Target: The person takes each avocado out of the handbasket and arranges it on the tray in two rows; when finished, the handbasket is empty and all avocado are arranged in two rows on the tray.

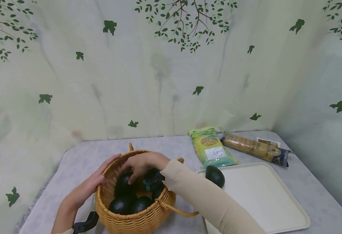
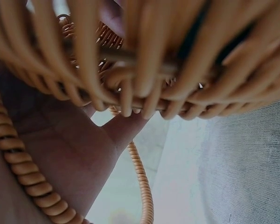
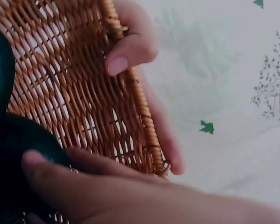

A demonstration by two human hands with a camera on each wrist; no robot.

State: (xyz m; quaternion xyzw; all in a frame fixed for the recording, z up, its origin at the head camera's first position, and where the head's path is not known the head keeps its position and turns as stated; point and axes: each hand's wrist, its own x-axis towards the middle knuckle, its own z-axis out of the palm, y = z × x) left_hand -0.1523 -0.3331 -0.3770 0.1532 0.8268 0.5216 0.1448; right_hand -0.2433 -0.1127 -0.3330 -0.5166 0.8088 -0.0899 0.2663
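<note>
A wicker basket (image 1: 135, 221) stands at the front left of the table, with several dark green, smooth avocados (image 1: 122, 204) inside. My left hand (image 1: 97, 180) grips the basket's left rim; in the right wrist view its thumb (image 3: 119, 64) hooks over the rim while the other fingers lie outside. Reaching into the basket from the right, my right hand (image 1: 143, 162) has its thumb and fingers curled round one avocado (image 1: 121, 187). The far side of that fruit is hidden. In the left wrist view, wickerwork (image 2: 149, 60) covers most of the left fingers.
Right of the basket lies a white tray (image 1: 264, 195), with another avocado (image 1: 214, 176) at its back left edge. Behind the tray are a green-yellow packet (image 1: 212, 148) and a long pack of noodles (image 1: 253, 148). A basket handle (image 1: 179, 210) hangs out toward the tray.
</note>
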